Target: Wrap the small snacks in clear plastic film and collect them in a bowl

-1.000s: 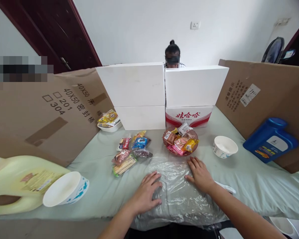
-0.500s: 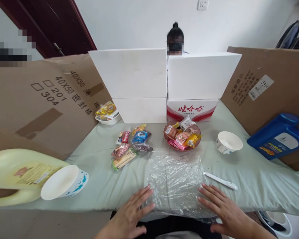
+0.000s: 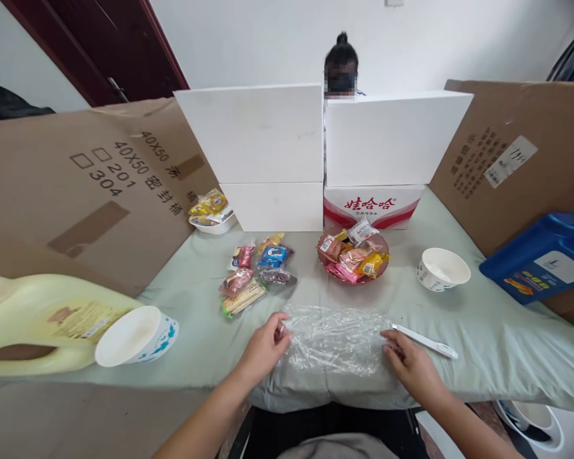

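Note:
A crinkled clear plastic bag (image 3: pixel 332 344) lies over the green cloth between my hands. My left hand (image 3: pixel 266 344) pinches its left edge, and my right hand (image 3: pixel 406 357) has its fingers closed at the right edge. Just past my right fingers rests a white utility knife (image 3: pixel 425 341). Beyond the bag stands a reddish glass bowl (image 3: pixel 353 274) filled with wrapped snacks (image 3: pixel 354 255). Several more packaged snacks (image 3: pixel 256 271) lie in a group ahead of my left hand.
Paper bowls flank the work area, one tilted at left (image 3: pixel 136 338) and one upright at right (image 3: pixel 442 271). A yellow jug (image 3: pixel 52 319) and a blue bottle (image 3: pixel 538 258) lean at the sides. White boxes (image 3: pixel 272 140) and brown cardboard (image 3: pixel 90 185) wall the table. A person (image 3: pixel 342 67) sits behind.
Both hands have gone from lying flat with spread fingers to gripping the plastic at its sides. The sheet's near edge has shifted away from me, and it now looks shorter and more crumpled.

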`<state>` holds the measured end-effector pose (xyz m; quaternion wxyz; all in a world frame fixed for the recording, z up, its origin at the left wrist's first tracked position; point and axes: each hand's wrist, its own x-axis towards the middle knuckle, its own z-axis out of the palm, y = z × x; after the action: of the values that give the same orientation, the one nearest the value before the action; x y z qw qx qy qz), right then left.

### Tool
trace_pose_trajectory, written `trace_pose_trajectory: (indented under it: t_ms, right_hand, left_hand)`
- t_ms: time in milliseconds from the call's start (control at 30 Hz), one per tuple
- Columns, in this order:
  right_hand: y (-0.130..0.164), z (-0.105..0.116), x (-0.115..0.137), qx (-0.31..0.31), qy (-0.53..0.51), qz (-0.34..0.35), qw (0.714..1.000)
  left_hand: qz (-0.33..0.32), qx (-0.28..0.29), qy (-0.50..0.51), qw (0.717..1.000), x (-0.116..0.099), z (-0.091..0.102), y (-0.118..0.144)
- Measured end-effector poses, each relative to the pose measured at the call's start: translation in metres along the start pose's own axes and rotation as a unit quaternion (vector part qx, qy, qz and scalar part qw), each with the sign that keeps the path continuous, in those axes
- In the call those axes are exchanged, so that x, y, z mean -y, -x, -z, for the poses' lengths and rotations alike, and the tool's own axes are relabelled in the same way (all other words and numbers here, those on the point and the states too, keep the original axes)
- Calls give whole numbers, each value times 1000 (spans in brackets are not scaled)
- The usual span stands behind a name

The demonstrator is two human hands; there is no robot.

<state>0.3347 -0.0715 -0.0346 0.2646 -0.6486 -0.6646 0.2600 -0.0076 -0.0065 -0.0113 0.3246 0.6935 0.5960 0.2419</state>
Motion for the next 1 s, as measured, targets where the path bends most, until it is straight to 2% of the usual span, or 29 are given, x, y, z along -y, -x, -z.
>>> trace_pose_trajectory:
  t_ms: [167, 300, 433, 500, 600, 733, 800, 1000]
  right_hand:
    - [-20, -18, 0, -85, 103, -6, 991]
    - [-22, -27, -7, -136, 216, 27, 966]
    - [-25, -30, -10, -153, 282, 65, 945]
    - [-26, -31, -10, -146, 297, 74, 941]
    - [-27, -31, -11, -137, 310, 83, 937]
    - [-26, -33, -15, -134, 314, 96, 935]
    - [-26, -33, -16, -135, 313, 97, 935]
    - [-26, -30, -14, -150, 292, 95, 940]
  left_hand:
    - [50, -112, -39, 992, 6, -28, -19]
    - [29, -165, -94, 981, 9, -39, -19]
    - [6, -203, -101, 974, 13, -43, -23]
    - [1, -206, -64, 977, 15, -44, -26]
    - [-11, -181, 55, 982, 18, -45, -29]
    - [-31, -158, 190, 969, 19, -46, -29]
    - [-38, -158, 200, 966, 19, -45, -29]
    - [-64, -163, 150, 973, 23, -40, -26]
